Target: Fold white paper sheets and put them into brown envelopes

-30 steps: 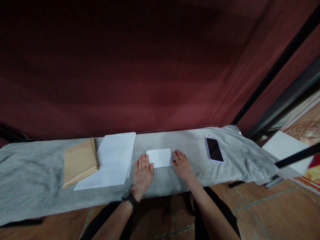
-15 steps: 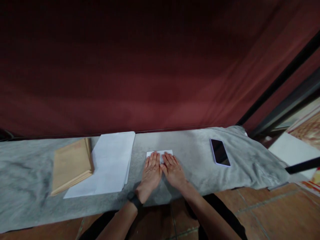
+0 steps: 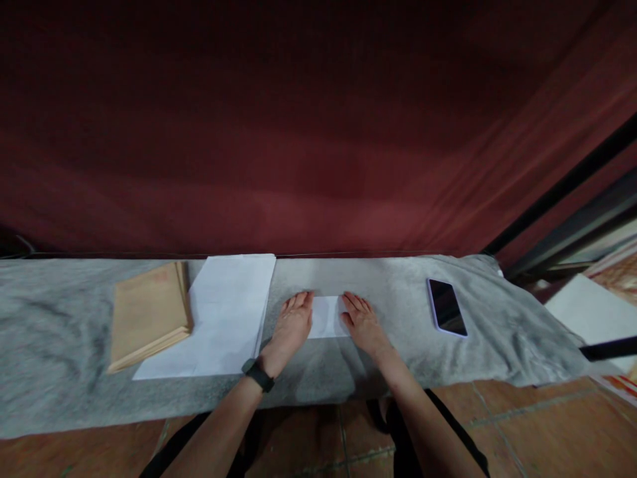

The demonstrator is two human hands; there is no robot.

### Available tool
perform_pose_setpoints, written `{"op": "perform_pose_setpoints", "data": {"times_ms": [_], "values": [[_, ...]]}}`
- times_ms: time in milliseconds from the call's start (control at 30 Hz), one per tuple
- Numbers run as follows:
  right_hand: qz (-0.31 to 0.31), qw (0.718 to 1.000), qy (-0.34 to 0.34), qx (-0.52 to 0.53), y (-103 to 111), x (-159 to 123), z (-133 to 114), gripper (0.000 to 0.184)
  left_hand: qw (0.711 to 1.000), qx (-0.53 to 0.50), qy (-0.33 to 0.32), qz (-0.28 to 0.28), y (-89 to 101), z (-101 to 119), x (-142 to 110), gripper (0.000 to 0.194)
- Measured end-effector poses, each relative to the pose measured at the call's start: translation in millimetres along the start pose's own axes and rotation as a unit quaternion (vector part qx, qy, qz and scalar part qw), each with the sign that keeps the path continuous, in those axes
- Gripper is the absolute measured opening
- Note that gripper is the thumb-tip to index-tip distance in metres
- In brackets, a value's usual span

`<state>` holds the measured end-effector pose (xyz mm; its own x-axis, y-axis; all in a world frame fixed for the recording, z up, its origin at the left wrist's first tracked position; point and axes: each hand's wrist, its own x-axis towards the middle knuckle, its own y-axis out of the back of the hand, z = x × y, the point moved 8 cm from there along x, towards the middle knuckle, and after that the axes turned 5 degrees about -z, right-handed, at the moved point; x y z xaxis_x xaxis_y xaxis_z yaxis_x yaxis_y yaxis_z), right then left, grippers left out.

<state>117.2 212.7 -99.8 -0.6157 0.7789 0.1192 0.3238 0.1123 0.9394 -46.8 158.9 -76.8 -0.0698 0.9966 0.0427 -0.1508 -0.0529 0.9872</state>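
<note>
While the person's two arms reach forward over the grey cloth [image 3: 398, 285], a small white slip of paper [image 3: 327, 317] lies flat on it between the hands, its long side running left to right. The left hand [image 3: 294, 317], with a dark watch [image 3: 258, 376] on its wrist, rests palm down at the slip's left end, fingers straight and close together. The right hand [image 3: 362, 324] lies palm down at the other end, its fingers stretched out and slightly apart, their tips over the slip's edge; neither hand is closed around anything. To the left, a stack of brown paper [image 3: 148, 315] overlaps larger white sheets [image 3: 231, 315]. A phone [image 3: 447, 307] in a lilac case lies face up, well to the right of the right hand
</note>
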Motion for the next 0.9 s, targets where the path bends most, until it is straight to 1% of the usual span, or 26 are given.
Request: {"op": "perform_pose_setpoints", "data": {"times_ms": [233,300,367,433,467,533,567,600,633,667,733,833,900], "values": [[-0.018,0.999,-0.017,0.043,4,9,6,0.051,0.997,-0.07,0.029,-0.026,0.0,-18,25,0.032],[-0.01,0.998,-0.026,0.062,5,10,7,0.053,0.994,-0.096,0.038,-0.026,1.2,-21,29,0.02],[0.003,0.995,-0.037,0.096,8,11,9,0.057,0.991,-0.13,0.037,-0.01,8.7,-19,30,0.013],[0.024,0.986,-0.052,0.155,13,13,13,0.062,0.982,-0.189,0.004,0.027,24.7,-10,27,0.012],[0.041,0.979,-0.059,0.192,18,14,15,0.062,0.973,-0.222,-0.023,0.055,36.4,-4,24,0.012],[0.086,0.959,-0.061,0.264,34,16,19,0.052,0.951,-0.269,-0.079,0.128,63.5,5,14,0.012],[0.111,0.949,-0.053,0.291,43,16,20,0.044,0.944,-0.27,-0.099,0.165,76.2,8,7,0.014],[0.129,0.942,-0.035,0.307,53,16,20,0.036,0.941,-0.256,-0.116,0.19,86.0,10,-1,0.016],[0.141,0.939,-0.015,0.313,61,15,18,0.032,0.941,-0.234,-0.135,0.202,92.2,13,-8,0.018],[0.144,0.94,0.002,0.31,67,13,16,0.031,0.945,-0.208,-0.153,0.2,94.3,16,-14,0.021],[0.126,0.951,0.026,0.28,72,9,12,0.033,0.955,-0.162,-0.187,0.165,88.4,21,-25,0.024],[0.057,0.979,0.054,0.189,64,-2,3,0.039,0.963,-0.109,-0.23,0.084,65.5,28,-40,0.027],[0.003,0.988,0.077,0.132,54,-11,-2,0.045,0.965,-0.081,-0.248,0.036,49.6,32,-48,0.027]]}}
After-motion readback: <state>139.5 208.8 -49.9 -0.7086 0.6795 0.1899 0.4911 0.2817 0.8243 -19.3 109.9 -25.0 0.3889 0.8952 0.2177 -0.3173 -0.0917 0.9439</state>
